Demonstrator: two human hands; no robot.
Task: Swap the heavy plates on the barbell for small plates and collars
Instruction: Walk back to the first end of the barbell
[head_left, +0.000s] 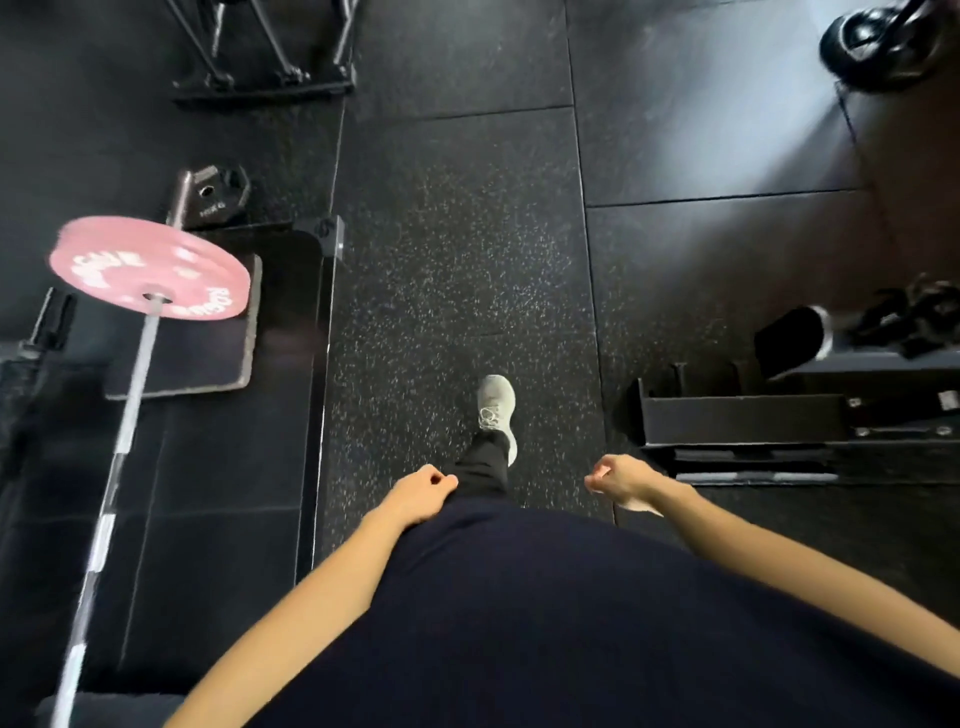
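Left hand (423, 493) at 6 o'clock, fingers loosely curled, holding nothing. Right hand (621, 479) at 5 o'clock, also loosely curled and empty. Bar (111, 478), steel, slanting at 8 o'clock, bearing round pink plate (150, 267) at 9. Small black plate (215, 195) at 10 on speckled rubber floor (457, 260).

A pink bumper plate (149, 266) with white lettering sits on a silver barbell (111, 470) whose shaft shows darker bands. The rubber floor (457, 249) is black with white speckles, and a small black plate (212, 195) with pale markings lies on it. The person wears a light grey shoe (497, 410) with white laces, black trousers (483, 467) and a navy top (545, 623).
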